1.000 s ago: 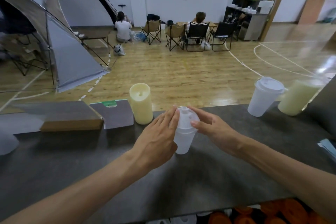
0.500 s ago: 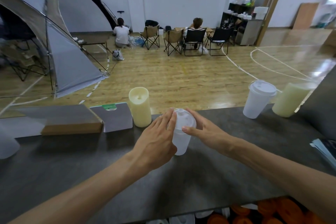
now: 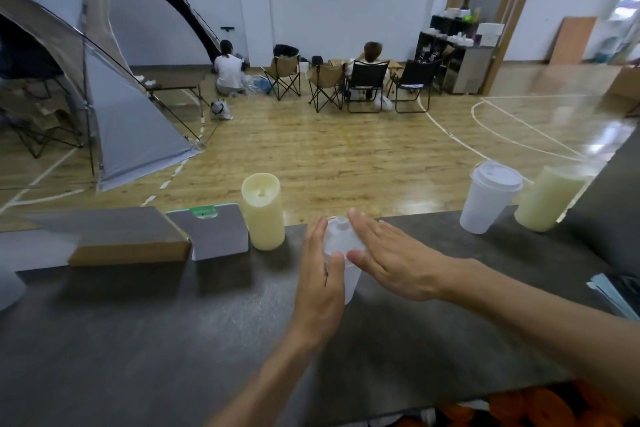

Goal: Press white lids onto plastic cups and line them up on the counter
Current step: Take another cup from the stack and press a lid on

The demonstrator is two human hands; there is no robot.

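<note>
A translucent plastic cup [image 3: 351, 282] with a white lid [image 3: 337, 239] stands on the dark counter [image 3: 173, 340], near its far edge. My left hand [image 3: 320, 282] holds the cup from the left, thumb across its front. My right hand [image 3: 391, 260] lies flat with straight fingers on the lid's right side, pressing down. A second white cup [image 3: 485, 203] with its lid [image 3: 496, 175] on stands at the counter's far right.
A cream pillar candle [image 3: 262, 211] stands left of the cup, another pale one [image 3: 547, 198] at the far right. A grey card [image 3: 216, 236] and a brown box [image 3: 117, 236] lie to the left. Beyond the counter are a wooden floor, tents, chairs and seated people.
My right hand has gone from pinching the lid's edge to lying flat over the lid. My left hand has stayed on the cup's side.
</note>
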